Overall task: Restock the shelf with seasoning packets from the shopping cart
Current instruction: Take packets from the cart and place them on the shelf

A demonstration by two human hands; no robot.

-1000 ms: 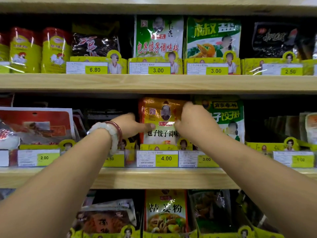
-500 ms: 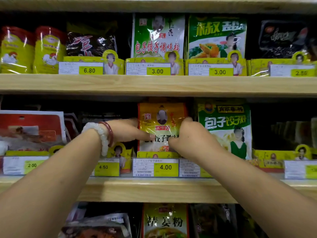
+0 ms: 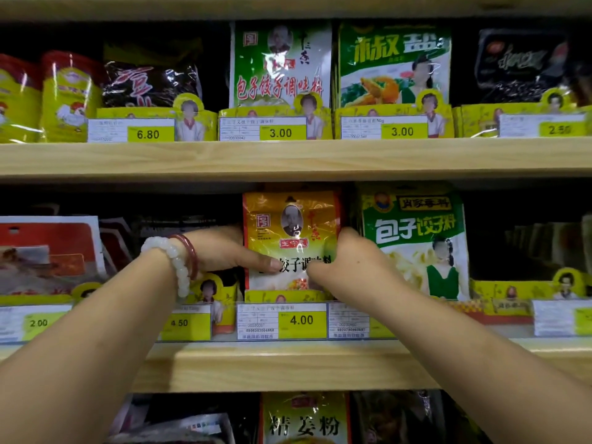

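An orange-yellow seasoning packet [image 3: 290,229] stands upright on the middle shelf [image 3: 288,363], in a yellow display tray above the 4.00 price tag [image 3: 301,320]. My left hand [image 3: 224,251], with a white bead bracelet and a red bangle at the wrist, grips the packet's left edge, thumb across its front. My right hand [image 3: 349,264] holds the packet's right edge, thumb on the front, fingers hidden behind it. The shopping cart is out of view.
A green-and-white packet [image 3: 416,245] stands right beside my right hand. Red packets [image 3: 48,251] fill the slot at the left. The upper shelf [image 3: 288,158] carries more packets with 6.80, 3.00 and 2.50 tags. A lower shelf holds a yellow packet [image 3: 304,421].
The view has shifted slightly, so the shelves sit lower in frame. Both hands have slid down the orange packet's sides, thumbs closer together on its front. The packet stays in its slot.
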